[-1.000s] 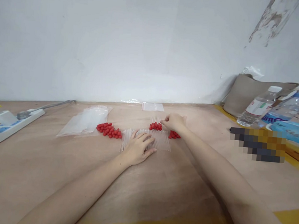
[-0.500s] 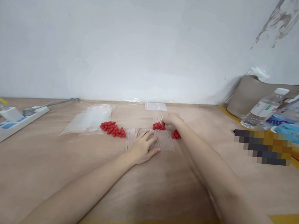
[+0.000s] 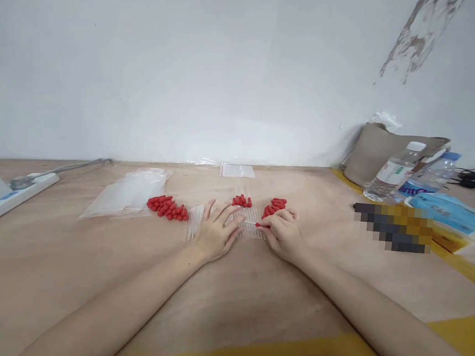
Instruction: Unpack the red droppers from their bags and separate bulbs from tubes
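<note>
My left hand (image 3: pixel 216 231) lies with fingers spread over a row of thin clear tubes (image 3: pixel 194 221) on the table. Between the thumb and fingertips of my right hand (image 3: pixel 285 232) is a dropper (image 3: pixel 258 224), its red bulb at the fingers and its thin clear tube pointing left across the row. Just behind that hand sits a pile of loose red bulbs (image 3: pixel 275 203). Another pile of red bulbs (image 3: pixel 167 207) is left of the row. Beyond the row, several droppers (image 3: pixel 242 200) lie side by side, red ends towards me.
Clear plastic bags (image 3: pixel 130 191) lie at the left and a small bag (image 3: pixel 238 171) near the wall. A power strip (image 3: pixel 32 188) is at far left. On the right are a water bottle (image 3: pixel 394 172), a tissue pack (image 3: pixel 450 213) and a grey-brown bag (image 3: pixel 364 156).
My right hand has come back towards me from the far droppers to the right end of the tube row, where it pinches a dropper. My left hand stays on the tubes. The view has shifted slightly right.
</note>
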Demonstrator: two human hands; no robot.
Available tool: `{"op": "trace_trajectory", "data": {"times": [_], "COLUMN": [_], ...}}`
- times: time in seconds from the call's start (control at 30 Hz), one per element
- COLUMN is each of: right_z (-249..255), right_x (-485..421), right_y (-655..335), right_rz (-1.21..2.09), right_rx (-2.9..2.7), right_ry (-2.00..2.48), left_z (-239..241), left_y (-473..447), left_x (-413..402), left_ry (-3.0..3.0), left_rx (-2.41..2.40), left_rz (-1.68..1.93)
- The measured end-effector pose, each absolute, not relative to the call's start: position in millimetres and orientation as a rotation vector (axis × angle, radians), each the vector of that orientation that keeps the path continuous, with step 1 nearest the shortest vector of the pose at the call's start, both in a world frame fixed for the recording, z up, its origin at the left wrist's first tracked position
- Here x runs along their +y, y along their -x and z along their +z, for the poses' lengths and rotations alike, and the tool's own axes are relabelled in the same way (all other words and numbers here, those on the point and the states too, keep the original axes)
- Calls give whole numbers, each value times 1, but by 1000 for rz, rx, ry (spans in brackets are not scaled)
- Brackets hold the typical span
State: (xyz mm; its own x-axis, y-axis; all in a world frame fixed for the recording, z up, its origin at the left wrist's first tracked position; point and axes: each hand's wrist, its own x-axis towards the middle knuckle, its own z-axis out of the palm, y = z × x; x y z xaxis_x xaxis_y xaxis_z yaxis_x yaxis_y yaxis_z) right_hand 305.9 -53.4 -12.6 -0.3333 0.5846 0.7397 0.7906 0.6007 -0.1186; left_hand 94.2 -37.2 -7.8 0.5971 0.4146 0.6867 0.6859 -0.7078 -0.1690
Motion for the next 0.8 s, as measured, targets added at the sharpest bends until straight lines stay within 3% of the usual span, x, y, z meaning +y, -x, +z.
{"op": "trace_trajectory", "data": {"times": [0.8], "right_z": [-18], "right_x": [-59], "right_y": [-292], "right_rz": [-614], "right_rx": [-2090], "right_ry": [1082], "left_z": [-8], "left_y": [-106], "left_x": [-41], "left_ry": [2397], "left_rx": [-871], "left_rz": [-794]}}
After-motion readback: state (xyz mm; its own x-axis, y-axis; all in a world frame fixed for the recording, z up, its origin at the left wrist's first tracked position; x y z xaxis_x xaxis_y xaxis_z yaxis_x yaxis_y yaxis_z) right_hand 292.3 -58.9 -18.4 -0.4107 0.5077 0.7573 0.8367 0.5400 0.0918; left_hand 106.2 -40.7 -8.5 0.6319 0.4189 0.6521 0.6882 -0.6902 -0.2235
